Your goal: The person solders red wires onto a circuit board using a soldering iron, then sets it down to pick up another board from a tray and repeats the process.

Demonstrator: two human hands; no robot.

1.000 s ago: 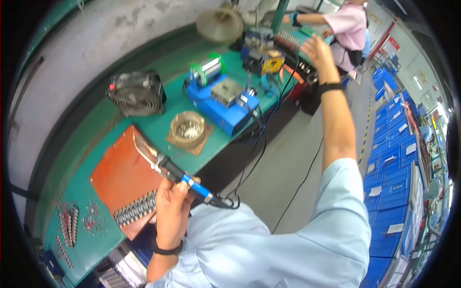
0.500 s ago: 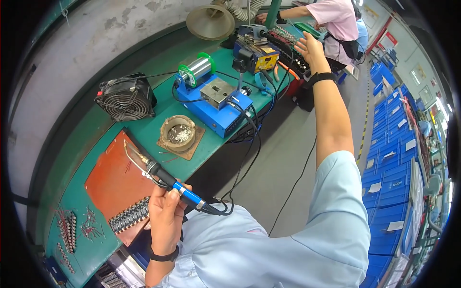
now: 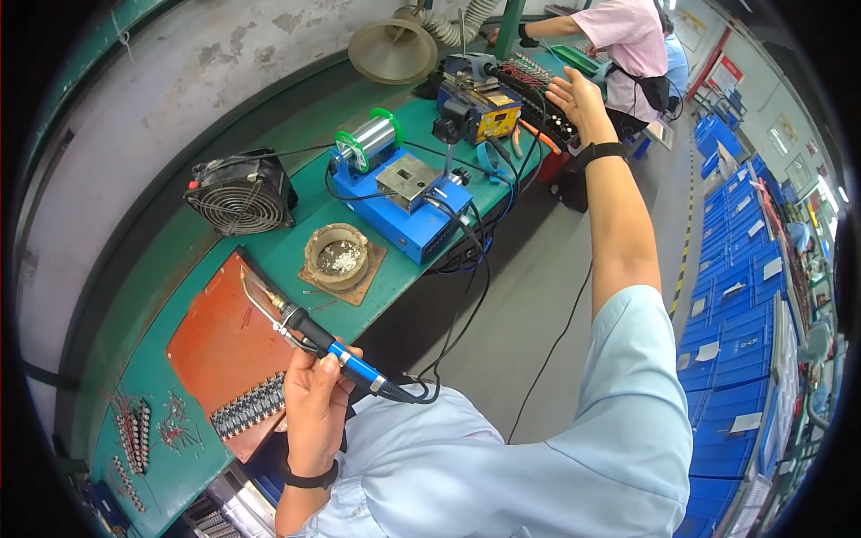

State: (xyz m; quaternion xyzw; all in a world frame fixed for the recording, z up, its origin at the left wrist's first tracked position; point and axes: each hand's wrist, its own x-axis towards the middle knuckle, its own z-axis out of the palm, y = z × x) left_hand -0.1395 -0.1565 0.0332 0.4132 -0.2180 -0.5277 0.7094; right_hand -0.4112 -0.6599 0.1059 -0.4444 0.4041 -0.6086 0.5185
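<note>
My left hand [image 3: 316,403] is closed round the blue handle of a soldering iron [image 3: 359,368], whose metal tip and thin solder-feed tube point up and left over a reddish-brown mat [image 3: 224,336]. Just left of that hand lies a row of small metal-and-black connectors [image 3: 249,405] on the mat's near edge. Stretched far out to the right, my right hand [image 3: 578,100] has its fingers extended and appears to hold nothing. It is nearest to a dark rack of small parts [image 3: 543,106] beside a blue-and-yellow soldering station [image 3: 480,108].
A round pot [image 3: 336,257] stands on a square board. Behind it are a blue solder feeder [image 3: 404,202] with a wire spool [image 3: 369,142], a fan [image 3: 240,193] and a fume hood [image 3: 393,49]. Loose wired parts [image 3: 134,435] lie left. Co-workers [image 3: 628,45] stand beyond; blue bins [image 3: 726,314] line the right.
The bench and its things have shifted slightly in the picture, mostly down and right. My left hand keeps its hold on the soldering iron, and my right arm stays stretched out.
</note>
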